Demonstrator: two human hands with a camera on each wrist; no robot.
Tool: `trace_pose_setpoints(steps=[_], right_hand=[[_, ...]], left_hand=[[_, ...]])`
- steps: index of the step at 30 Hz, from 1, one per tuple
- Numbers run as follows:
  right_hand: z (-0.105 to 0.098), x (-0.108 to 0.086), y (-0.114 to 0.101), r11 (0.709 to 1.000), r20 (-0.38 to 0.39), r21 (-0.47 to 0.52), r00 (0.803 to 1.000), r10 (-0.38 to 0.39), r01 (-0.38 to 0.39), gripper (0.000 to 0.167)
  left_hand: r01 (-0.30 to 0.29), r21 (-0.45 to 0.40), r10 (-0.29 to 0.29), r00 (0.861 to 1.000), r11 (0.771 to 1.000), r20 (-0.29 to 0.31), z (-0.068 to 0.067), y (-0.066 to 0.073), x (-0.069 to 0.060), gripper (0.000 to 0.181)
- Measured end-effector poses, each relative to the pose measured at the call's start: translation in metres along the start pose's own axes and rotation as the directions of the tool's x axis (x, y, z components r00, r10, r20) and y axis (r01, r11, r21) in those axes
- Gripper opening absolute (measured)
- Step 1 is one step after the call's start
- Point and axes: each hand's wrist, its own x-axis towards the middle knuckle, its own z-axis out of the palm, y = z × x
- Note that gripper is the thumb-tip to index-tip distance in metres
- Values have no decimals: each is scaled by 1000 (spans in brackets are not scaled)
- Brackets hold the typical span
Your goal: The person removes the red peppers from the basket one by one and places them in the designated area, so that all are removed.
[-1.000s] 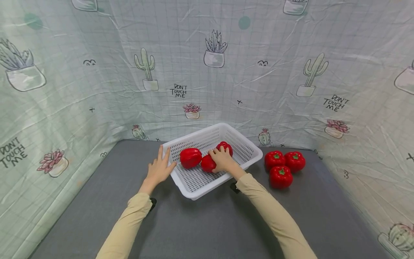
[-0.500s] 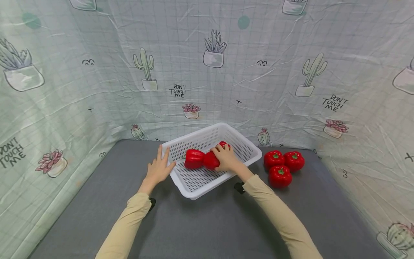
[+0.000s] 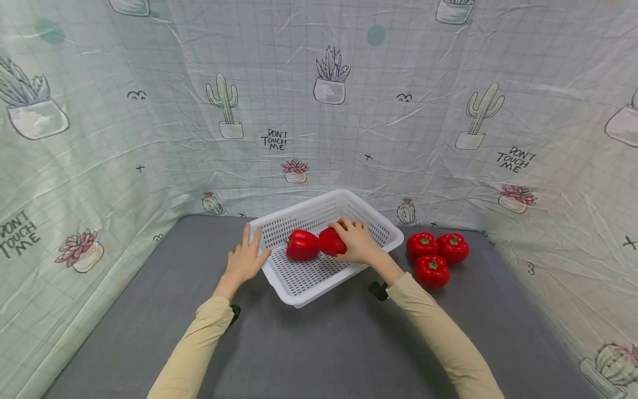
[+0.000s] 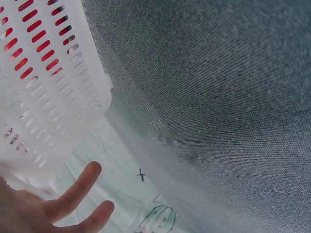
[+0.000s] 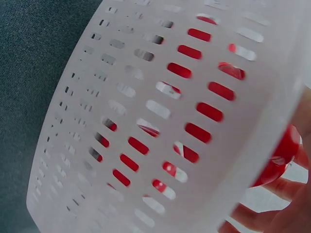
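Wide stretch of dark grey, woven-textured tabletop [image 3: 299, 354] on the near side of the white, rectangular, perforated plastic basket [image 3: 298, 299], with more grey surface to the basket's left and right. Basket set at a slant, one corner towards the body, raised rim all round, far corner close to the back. Only slight room between the basket's right corner and three glossy red bell peppers [image 3: 432, 261], clustered on the tabletop, green stems upward. Low in front of the basket, a beige left sleeve [image 3: 194, 338] and a beige right sleeve [image 3: 443, 338], each with a small black device at the wrist. At the basket's left rim, left hand [image 3: 243, 261] with fingers straight and spread, curled round nothing. Across the basket's near right rim and into its right half, right hand [image 3: 358, 245], fingers bent round a smooth, deep red bell pepper [image 3: 330, 242], right side of it hidden by the grip. Just left of that, inside the same basket and touching it, a shiny, ribbed red bell pepper on its side [image 3: 302, 245], stem end to the left. More red visible through the basket's slots from the right wrist. Beyond the basket, pale, crinkled hanging cloth [image 3: 349, 138], printed with potted cacti, succulents and "DON'T TOUCH ME".
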Motion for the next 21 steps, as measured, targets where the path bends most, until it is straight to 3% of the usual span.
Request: trace_pose_setpoints(steps=[21], right_hand=[[-25,-33,4,998,-105,53,994,-16,21,83]], left_hand=[[-3,-3,3,1000,1000,-6,-1,1,-1,70]])
